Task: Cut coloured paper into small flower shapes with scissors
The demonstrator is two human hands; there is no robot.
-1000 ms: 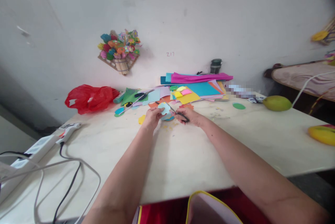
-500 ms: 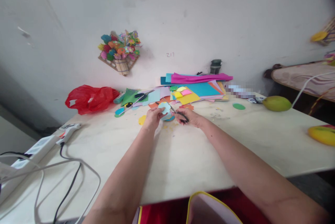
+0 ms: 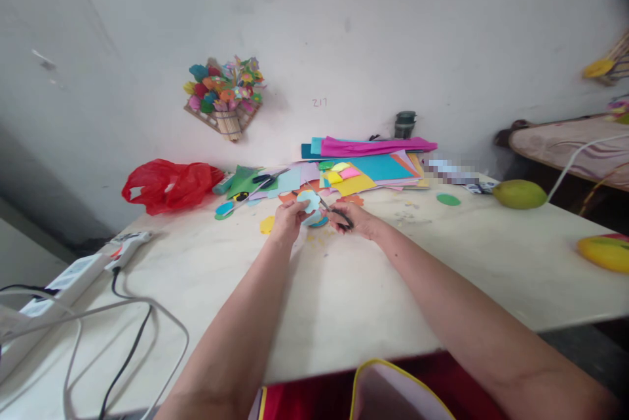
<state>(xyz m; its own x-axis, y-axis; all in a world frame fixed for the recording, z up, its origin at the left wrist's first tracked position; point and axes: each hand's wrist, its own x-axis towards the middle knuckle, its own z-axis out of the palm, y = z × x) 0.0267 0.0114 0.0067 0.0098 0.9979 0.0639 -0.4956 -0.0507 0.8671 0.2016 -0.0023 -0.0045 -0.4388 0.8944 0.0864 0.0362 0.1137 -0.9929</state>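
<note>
Between the thumb and fingers of my left hand is a light blue scalloped paper piece. My right hand is closed round the black handles of a pair of scissors, whose blades point up and left beside the blue paper. Below the held piece, more blue paper cut-outs lie on the white table. An orange scalloped piece lies just behind my right hand, and a yellow one is left of my left hand.
Coloured sheets are stacked by the wall, with a second pair of scissors to their left. A red plastic bag lies back left. Power strips and cables are at left, a green mango at right.
The scissors' blades look wider apart than before, with one now pointing further up behind the blue paper. Both hands have stayed almost in place.
</note>
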